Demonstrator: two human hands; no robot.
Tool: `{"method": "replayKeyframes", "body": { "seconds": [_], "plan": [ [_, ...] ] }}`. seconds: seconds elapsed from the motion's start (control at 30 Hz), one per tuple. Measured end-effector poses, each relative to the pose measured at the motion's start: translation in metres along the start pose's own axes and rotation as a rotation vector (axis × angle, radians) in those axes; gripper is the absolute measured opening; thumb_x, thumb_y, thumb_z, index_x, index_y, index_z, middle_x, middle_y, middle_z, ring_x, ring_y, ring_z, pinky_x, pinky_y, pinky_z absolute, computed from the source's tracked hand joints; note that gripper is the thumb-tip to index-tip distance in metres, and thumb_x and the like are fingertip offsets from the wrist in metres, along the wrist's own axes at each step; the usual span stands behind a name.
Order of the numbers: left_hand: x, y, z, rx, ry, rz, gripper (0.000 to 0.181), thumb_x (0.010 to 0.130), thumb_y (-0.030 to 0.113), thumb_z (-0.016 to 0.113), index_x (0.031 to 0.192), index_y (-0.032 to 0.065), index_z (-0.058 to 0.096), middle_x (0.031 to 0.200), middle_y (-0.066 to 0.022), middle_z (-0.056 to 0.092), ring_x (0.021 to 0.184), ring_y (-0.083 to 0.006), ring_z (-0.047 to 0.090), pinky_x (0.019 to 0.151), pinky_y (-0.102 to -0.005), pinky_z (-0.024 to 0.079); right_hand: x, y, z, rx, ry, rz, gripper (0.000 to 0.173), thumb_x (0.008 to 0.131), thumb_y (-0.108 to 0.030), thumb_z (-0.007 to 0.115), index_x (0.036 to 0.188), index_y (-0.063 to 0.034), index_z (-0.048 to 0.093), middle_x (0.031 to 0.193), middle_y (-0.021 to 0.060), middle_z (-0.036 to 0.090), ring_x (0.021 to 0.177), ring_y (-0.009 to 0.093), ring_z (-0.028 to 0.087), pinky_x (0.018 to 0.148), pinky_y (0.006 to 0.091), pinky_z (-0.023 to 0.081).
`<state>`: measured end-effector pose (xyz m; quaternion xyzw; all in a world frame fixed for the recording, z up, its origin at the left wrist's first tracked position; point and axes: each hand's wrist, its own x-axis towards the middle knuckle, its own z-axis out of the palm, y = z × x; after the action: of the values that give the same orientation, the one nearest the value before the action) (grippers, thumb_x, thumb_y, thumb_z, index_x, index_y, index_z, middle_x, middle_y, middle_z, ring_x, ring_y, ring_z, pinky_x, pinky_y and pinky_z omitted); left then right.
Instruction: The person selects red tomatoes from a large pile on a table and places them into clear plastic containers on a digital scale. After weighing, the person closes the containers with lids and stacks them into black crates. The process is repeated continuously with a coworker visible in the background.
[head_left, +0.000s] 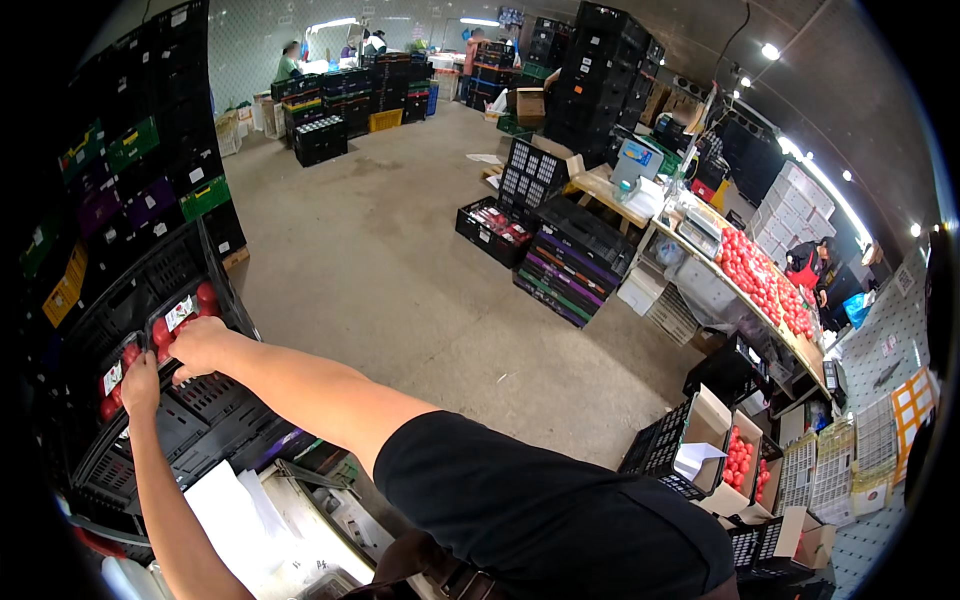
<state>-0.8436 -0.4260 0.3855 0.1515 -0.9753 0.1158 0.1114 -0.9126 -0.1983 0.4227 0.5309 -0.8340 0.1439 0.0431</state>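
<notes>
A black plastic crate (161, 274) stands at the left with clear packs of red tomatoes in it. My right hand (201, 346) reaches over the crate's near side and is at one labelled tomato pack (161, 330); its fingertips are partly hidden. Left of it, my left hand (140, 384) has its fingers on the edge of a second labelled tomato pack (111, 379). The packs lie side by side. How firmly my right hand grips its pack does not show.
White paper (240, 517) lies on a table below the crate. Tall crate stacks (142, 150) rise behind. Across the floor, a long table (795, 341) bears loose tomatoes, with a person (810, 270) beside it. Cartons of tomatoes (709, 487) stand at the lower right.
</notes>
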Motion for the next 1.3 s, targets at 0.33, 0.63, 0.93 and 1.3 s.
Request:
{"method": "replayKeyframes", "body": {
  "seconds": [0.33,0.63,0.93,1.3],
  "plan": [
    [-0.003,0.003,-0.006,-0.09,0.014,-0.053,0.047,0.101,0.039,0.03,0.112,0.0059,0.062,0.111,-0.0215,0.067,0.103,-0.0422,0.063,0.089,-0.0519,0.048,0.001,0.001,0.0,0.005,-0.006,-0.013,0.057,0.081,-0.061,0.067,0.105,-0.0093,0.074,0.104,0.0148,0.072,0.101,0.032,0.068,0.085,0.0444,0.055],
    [-0.001,0.009,-0.012,-0.266,-0.04,-0.219,0.053,0.1,0.044,0.03,0.116,0.0066,0.064,0.111,-0.0229,0.067,0.105,-0.0428,0.062,0.091,-0.052,0.046,-0.005,-0.001,-0.004,0.001,0.0,-0.005,0.058,0.081,-0.062,0.067,0.103,-0.009,0.074,0.102,0.0146,0.073,0.099,0.032,0.069,0.083,0.044,0.055],
    [-0.002,0.007,-0.01,-0.285,-0.013,-0.187,0.053,0.101,0.043,0.029,0.113,0.0038,0.063,0.111,-0.0229,0.067,0.105,-0.0425,0.062,0.091,-0.0515,0.046,-0.004,0.0,-0.003,-0.005,0.005,0.002,0.059,0.081,-0.063,0.066,0.103,-0.0097,0.075,0.101,0.014,0.073,0.097,0.032,0.069,0.082,0.0439,0.055],
    [0.002,0.001,0.0,-0.101,-0.009,-0.063,0.044,0.103,0.035,0.03,0.112,0.0028,0.06,0.11,-0.0233,0.066,0.099,-0.0428,0.063,0.085,-0.0525,0.05,-0.004,-0.001,-0.003,-0.006,-0.007,0.021,0.058,0.081,-0.064,0.066,0.104,-0.0115,0.075,0.104,0.0127,0.073,0.099,0.031,0.069,0.084,0.0434,0.055]
  ]
}}
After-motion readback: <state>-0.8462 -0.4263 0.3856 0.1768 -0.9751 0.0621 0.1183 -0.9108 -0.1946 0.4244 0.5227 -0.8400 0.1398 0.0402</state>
